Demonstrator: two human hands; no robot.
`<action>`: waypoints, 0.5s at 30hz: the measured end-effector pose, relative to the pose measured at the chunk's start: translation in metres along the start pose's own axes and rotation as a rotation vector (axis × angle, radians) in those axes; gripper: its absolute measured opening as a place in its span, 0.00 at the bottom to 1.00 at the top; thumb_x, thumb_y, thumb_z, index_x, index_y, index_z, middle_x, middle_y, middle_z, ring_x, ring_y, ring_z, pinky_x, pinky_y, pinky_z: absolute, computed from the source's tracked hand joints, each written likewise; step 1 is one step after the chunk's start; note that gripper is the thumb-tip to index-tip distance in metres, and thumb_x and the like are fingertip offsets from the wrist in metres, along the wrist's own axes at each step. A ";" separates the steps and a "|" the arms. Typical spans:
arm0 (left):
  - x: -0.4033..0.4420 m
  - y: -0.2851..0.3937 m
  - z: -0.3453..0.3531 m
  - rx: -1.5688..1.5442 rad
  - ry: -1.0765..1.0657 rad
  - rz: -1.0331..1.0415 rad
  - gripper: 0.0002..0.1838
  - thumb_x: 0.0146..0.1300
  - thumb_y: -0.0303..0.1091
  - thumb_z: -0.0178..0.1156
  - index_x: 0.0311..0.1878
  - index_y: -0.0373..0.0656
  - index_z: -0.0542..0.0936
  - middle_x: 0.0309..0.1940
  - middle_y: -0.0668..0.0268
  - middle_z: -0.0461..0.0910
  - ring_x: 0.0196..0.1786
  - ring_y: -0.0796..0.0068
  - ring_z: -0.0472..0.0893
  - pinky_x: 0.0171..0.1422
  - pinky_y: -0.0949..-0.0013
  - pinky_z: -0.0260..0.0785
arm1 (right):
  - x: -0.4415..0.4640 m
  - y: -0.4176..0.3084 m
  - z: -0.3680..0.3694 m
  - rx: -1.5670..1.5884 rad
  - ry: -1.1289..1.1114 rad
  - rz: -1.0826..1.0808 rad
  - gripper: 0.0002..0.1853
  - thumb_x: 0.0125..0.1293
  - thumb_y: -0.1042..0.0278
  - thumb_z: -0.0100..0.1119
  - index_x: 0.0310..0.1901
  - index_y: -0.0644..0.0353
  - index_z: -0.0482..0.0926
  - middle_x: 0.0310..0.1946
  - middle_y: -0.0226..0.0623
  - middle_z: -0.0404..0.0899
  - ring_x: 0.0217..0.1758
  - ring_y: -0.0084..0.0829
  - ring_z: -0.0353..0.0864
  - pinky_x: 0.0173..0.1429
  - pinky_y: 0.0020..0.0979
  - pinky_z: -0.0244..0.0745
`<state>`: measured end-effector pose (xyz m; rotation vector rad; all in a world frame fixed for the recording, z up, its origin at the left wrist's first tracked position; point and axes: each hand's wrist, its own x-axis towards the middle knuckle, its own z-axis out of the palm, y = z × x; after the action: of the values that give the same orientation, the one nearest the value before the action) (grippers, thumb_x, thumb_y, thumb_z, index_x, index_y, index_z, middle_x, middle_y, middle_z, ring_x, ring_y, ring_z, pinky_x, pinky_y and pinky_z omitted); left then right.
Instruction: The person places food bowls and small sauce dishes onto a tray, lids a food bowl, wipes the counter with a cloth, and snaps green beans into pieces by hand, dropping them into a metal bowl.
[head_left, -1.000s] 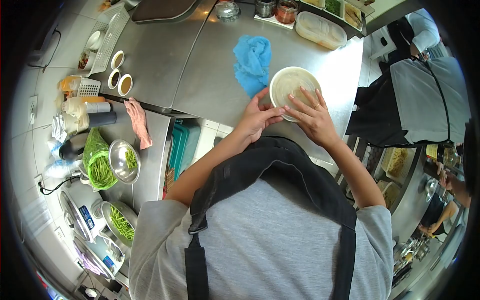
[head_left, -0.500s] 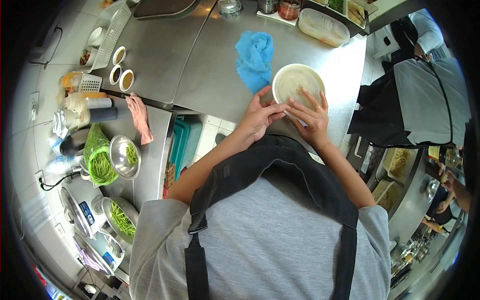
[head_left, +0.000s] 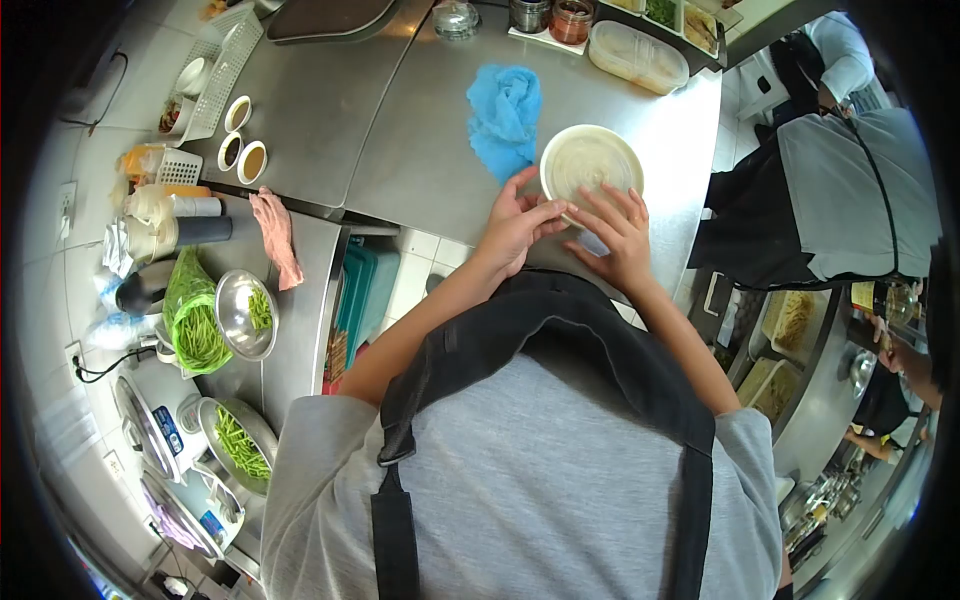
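A round, cream-white tub (head_left: 592,150), its top covered by what looks like a translucent lid, sits near the front edge of the steel table. My left hand (head_left: 518,228) is at the tub's left front side, thumb against the rim and fingers around the side. The fingers of my right hand (head_left: 618,240) are stretched out and lie on the front right part of the top, thumb apart below the rim. Just left of the tub lies a crumpled blue cloth (head_left: 505,115).
Behind stand a lidded plastic box (head_left: 638,57) and a jar (head_left: 571,20). Three small sauce cups (head_left: 252,162), a pink cloth (head_left: 276,240), a bag of green beans (head_left: 200,325) and a metal bowl (head_left: 246,318) are on the left. A co-worker (head_left: 835,200) stands at right.
My right hand's fingers have shifted toward the right front rim, baring more of the top. The whole view has moved slightly; my left hand keeps its place at the tub.
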<state>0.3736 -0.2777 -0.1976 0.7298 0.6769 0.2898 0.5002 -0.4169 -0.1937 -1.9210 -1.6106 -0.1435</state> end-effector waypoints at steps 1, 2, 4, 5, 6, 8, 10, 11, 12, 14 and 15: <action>0.000 0.002 -0.001 0.020 -0.015 0.010 0.40 0.59 0.24 0.63 0.70 0.41 0.53 0.46 0.60 0.76 0.48 0.71 0.78 0.51 0.69 0.76 | 0.008 -0.003 -0.013 0.045 -0.063 0.014 0.21 0.55 0.65 0.66 0.53 0.43 0.80 0.59 0.31 0.75 0.65 0.39 0.67 0.71 0.43 0.54; 0.002 0.004 -0.002 0.040 -0.028 0.021 0.40 0.59 0.24 0.63 0.71 0.41 0.52 0.46 0.61 0.76 0.48 0.72 0.78 0.51 0.69 0.75 | 0.016 -0.003 -0.020 0.095 0.018 0.076 0.21 0.57 0.66 0.64 0.54 0.45 0.80 0.59 0.33 0.75 0.66 0.41 0.67 0.70 0.43 0.55; 0.007 0.011 -0.011 0.106 -0.063 -0.022 0.41 0.59 0.25 0.63 0.72 0.42 0.51 0.46 0.61 0.76 0.48 0.72 0.78 0.51 0.69 0.75 | 0.029 -0.002 -0.032 0.190 0.175 0.212 0.19 0.59 0.68 0.60 0.54 0.47 0.79 0.60 0.38 0.74 0.66 0.45 0.66 0.70 0.44 0.55; 0.011 0.015 -0.015 0.138 -0.083 -0.042 0.42 0.59 0.25 0.63 0.72 0.42 0.51 0.46 0.62 0.76 0.48 0.73 0.78 0.51 0.69 0.75 | 0.041 -0.004 -0.036 0.123 0.207 0.229 0.18 0.61 0.69 0.57 0.54 0.50 0.79 0.59 0.38 0.74 0.66 0.47 0.65 0.70 0.44 0.55; 0.012 0.021 -0.016 0.161 -0.076 -0.044 0.42 0.60 0.26 0.63 0.73 0.42 0.50 0.45 0.62 0.76 0.48 0.73 0.78 0.50 0.69 0.75 | 0.053 -0.003 -0.038 0.081 0.179 0.199 0.19 0.62 0.67 0.57 0.56 0.49 0.78 0.61 0.40 0.72 0.66 0.48 0.65 0.70 0.46 0.54; 0.012 0.031 -0.019 0.206 -0.051 -0.039 0.42 0.60 0.26 0.63 0.73 0.42 0.50 0.44 0.63 0.77 0.46 0.75 0.78 0.50 0.69 0.75 | 0.066 -0.011 -0.031 -0.034 0.079 0.132 0.23 0.62 0.63 0.57 0.60 0.48 0.74 0.64 0.43 0.67 0.67 0.50 0.62 0.71 0.49 0.53; 0.013 0.025 -0.027 0.163 -0.024 0.036 0.40 0.62 0.30 0.62 0.72 0.42 0.52 0.42 0.65 0.77 0.43 0.76 0.78 0.49 0.70 0.74 | 0.078 -0.023 -0.009 -0.181 -0.059 0.034 0.26 0.63 0.58 0.57 0.63 0.47 0.70 0.67 0.47 0.62 0.69 0.52 0.59 0.72 0.52 0.51; 0.013 0.021 -0.033 0.137 0.003 0.085 0.38 0.63 0.31 0.62 0.72 0.42 0.53 0.41 0.65 0.77 0.42 0.77 0.78 0.49 0.70 0.74 | 0.078 -0.025 0.001 -0.193 -0.120 0.039 0.28 0.63 0.55 0.57 0.65 0.46 0.68 0.68 0.48 0.59 0.71 0.52 0.57 0.72 0.53 0.50; 0.007 0.022 -0.038 0.125 0.036 0.089 0.36 0.64 0.34 0.61 0.71 0.41 0.56 0.40 0.66 0.77 0.41 0.77 0.78 0.48 0.71 0.74 | 0.073 -0.030 0.013 -0.198 -0.183 0.036 0.30 0.63 0.52 0.57 0.66 0.45 0.66 0.69 0.49 0.57 0.72 0.53 0.54 0.72 0.55 0.48; -0.015 0.023 -0.049 0.093 0.124 0.115 0.31 0.66 0.38 0.59 0.69 0.41 0.61 0.39 0.67 0.77 0.38 0.79 0.78 0.47 0.73 0.74 | 0.073 -0.036 0.023 -0.201 -0.267 0.010 0.34 0.63 0.43 0.54 0.69 0.45 0.62 0.71 0.49 0.53 0.75 0.55 0.47 0.72 0.58 0.44; -0.030 0.025 -0.057 0.068 0.131 0.127 0.27 0.67 0.40 0.58 0.66 0.41 0.65 0.38 0.68 0.77 0.38 0.80 0.78 0.46 0.74 0.73 | 0.074 -0.036 0.022 -0.193 -0.297 0.023 0.34 0.64 0.44 0.54 0.69 0.45 0.61 0.71 0.49 0.52 0.75 0.55 0.47 0.73 0.58 0.43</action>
<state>0.3134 -0.2443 -0.1980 0.8256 0.7693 0.4354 0.4786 -0.3400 -0.1640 -2.1907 -1.8211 -0.0027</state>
